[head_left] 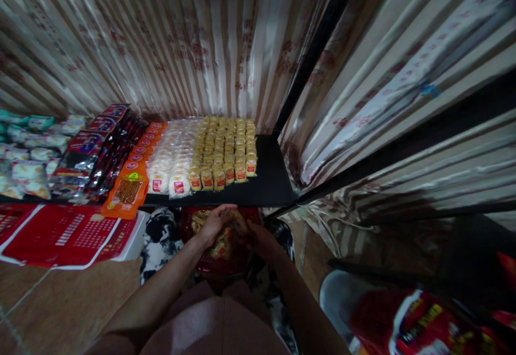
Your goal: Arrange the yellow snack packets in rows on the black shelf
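Note:
My left hand point(220, 223) and my right hand point(250, 234) meet just in front of the shelf edge, fingers curled in toward each other. Something yellowish-tan seems to be between them, but the dim light hides what it is. Below the hands, between my knees, an open red bag point(209, 266) holds loose small yellow snack packets point(221, 247). Similar yellow-wrapped snack packets point(226, 150) stand in close rows on the black shelf point(270, 175) ahead. White-wrapped packets point(173, 156) with red labels line up to their left.
Left along the shelf lie an orange snack pack point(129, 185), dark red packs point(107, 148) and pale packets point(30, 175). A red and white carrier bag point(72, 236) is below. Black frame bars point(318, 43) and a striped curtain point(209, 37) enclose the shelf. Red bags point(427, 322) sit at lower right.

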The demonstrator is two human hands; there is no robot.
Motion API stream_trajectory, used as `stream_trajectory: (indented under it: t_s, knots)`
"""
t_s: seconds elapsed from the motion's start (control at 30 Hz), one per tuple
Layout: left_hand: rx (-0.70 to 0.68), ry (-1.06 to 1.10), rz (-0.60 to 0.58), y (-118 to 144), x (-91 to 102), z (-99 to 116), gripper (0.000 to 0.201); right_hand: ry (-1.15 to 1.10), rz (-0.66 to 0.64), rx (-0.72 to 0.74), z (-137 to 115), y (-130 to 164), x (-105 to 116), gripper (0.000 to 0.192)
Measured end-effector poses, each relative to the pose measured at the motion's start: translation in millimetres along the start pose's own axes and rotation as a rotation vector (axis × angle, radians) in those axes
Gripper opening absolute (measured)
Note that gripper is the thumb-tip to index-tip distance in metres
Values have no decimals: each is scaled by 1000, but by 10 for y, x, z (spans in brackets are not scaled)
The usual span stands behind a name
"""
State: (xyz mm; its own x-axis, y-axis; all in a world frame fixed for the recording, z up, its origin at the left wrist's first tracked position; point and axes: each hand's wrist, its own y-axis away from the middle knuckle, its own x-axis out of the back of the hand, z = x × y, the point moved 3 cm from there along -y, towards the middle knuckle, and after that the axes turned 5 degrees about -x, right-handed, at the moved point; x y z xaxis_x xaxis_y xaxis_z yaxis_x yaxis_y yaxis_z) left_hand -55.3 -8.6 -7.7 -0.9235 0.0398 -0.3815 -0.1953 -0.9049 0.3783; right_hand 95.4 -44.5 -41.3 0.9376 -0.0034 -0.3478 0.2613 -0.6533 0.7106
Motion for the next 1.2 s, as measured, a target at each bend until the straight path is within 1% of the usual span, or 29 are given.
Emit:
stream_trajectory:
  t_s: [0.1,0.17,0.23,0.3,0.37,0.47,0.53,0.63,0.77,0.83,0.93,0.97,1.0,1.07,1.2]
  knots:
    - [-9,72,-2,12,-32,27,40,-22,16,102,-62,40,-20,36]
    - [-21,118,23,13,-53,50,45,2,54,211,-133,81,-36,38]
    - [-31,159,64,14,-72,71,50,40,116,296,-195,124,-46,43]
    - [-33,186,89,24,-94,85,50,68,199,362,-242,159,-44,47]
    - [-33,182,75,46,-129,98,45,78,263,420,-276,177,-41,48]
    - [-34,146,3,96,-213,117,36,66,328,502,-307,173,-32,46]
    - [-41,115,-15,118,-277,123,34,53,359,535,-311,158,-27,45]
    - [-81,19,14,95,-359,112,33,75,378,546,-295,137,-24,41]
    - [-161,-188,74,-34,-403,55,22,181,376,581,-288,117,2,31]
    - [-198,-282,84,-107,-410,33,18,273,415,606,-317,114,48,28]
    - [-279,-375,16,-195,-448,53,9,457,538,692,-430,140,140,30]
    - [-315,-405,-12,-217,-466,75,8,503,567,728,-479,151,165,32]
    - [-349,-436,-35,-238,-485,101,12,534,575,757,-529,159,183,34]
    - [-399,-487,-62,-285,-524,156,22,554,542,774,-622,154,203,38]
    - [-403,-495,-78,-414,-615,236,34,547,483,782,-804,79,217,37]
